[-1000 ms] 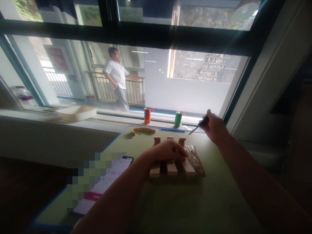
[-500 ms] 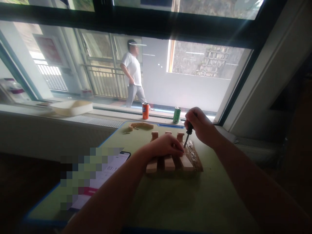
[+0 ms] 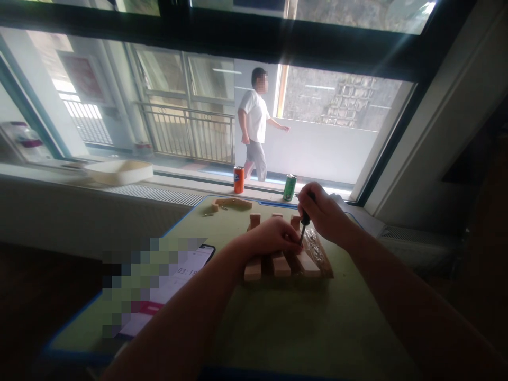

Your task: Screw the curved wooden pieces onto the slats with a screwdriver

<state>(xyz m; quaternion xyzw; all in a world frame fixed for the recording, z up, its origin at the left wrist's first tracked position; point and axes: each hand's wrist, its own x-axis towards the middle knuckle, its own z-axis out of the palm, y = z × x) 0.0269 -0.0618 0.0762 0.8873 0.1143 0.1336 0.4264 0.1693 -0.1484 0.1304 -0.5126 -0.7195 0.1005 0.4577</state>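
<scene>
My right hand point(image 3: 323, 211) is wrapped round the black handle of a screwdriver point(image 3: 305, 219), which tilts slightly with its metal shaft pointing down. The tip ends right at the fingertips of my left hand point(image 3: 278, 236). My left hand lies over a wooden frame of several pale blocks point(image 3: 282, 265), its thumb and fingers pinched together beside the tip. Whatever those fingers hold is hidden. Along the frame's right side lies a brown strip point(image 3: 326, 264) with a clear plastic bag of small shiny metal pieces point(image 3: 315, 246) on it.
A curved wooden piece point(image 3: 234, 203) and small screws point(image 3: 209, 215) lie at the table's back left. A phone point(image 3: 184, 270) showing a timer is by my left forearm. An orange can point(image 3: 238, 180), a green can point(image 3: 289, 187) and a cream tray point(image 3: 123, 173) stand along the windowsill.
My right hand and the screwdriver have come down slightly, closer to my left fingers. The view has shifted a little. Outside the window, a person has walked rightward.
</scene>
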